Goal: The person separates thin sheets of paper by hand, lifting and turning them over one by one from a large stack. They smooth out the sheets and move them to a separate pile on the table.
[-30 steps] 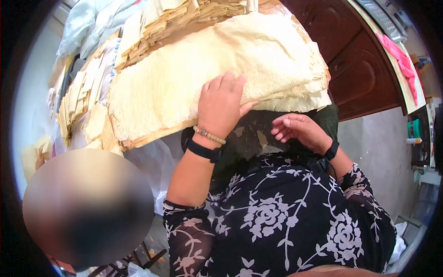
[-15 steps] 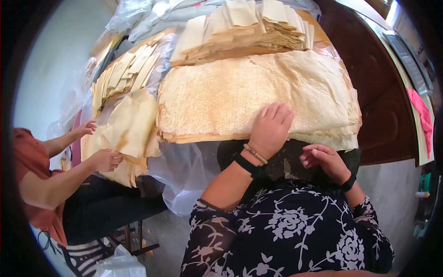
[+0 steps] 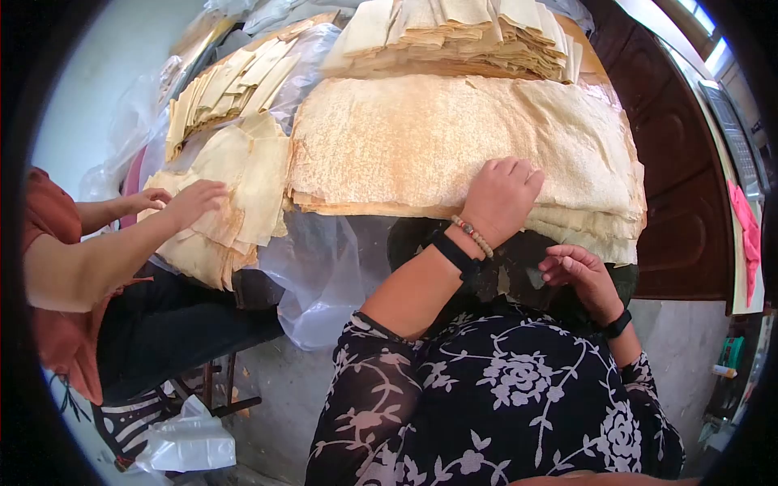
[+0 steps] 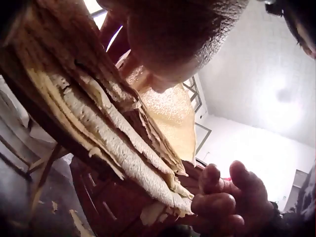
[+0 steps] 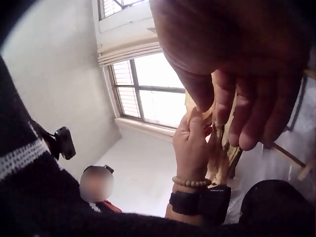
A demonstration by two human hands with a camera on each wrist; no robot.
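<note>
A thick stack of large, pale-yellow wrinkled sheets (image 3: 405,138) lies across the table, with ragged layered edges. My left hand (image 3: 500,197) rests on top of it near its front edge, fingers extended over the surface. In the left wrist view the layered edge (image 4: 116,133) runs just below that hand. My right hand (image 3: 582,278) hovers in front of the stack's right part, fingers loosely bent, holding nothing. Its relaxed fingers (image 5: 252,111) also show in the right wrist view, close to my left hand (image 5: 191,143).
Folded sheets (image 3: 454,36) are piled behind the stack, with another folded bundle (image 3: 231,89) at the back left. At left, a person's hands (image 3: 194,202) are over smaller sheets (image 3: 247,170). Clear plastic (image 3: 320,275) hangs from the table front. A dark wooden panel (image 3: 681,202) stands at right.
The head view has swung left and brought the other person's arms into sight. That person's hands have moved over the smaller sheets. My left hand stays on the stack; my right stays beside it.
</note>
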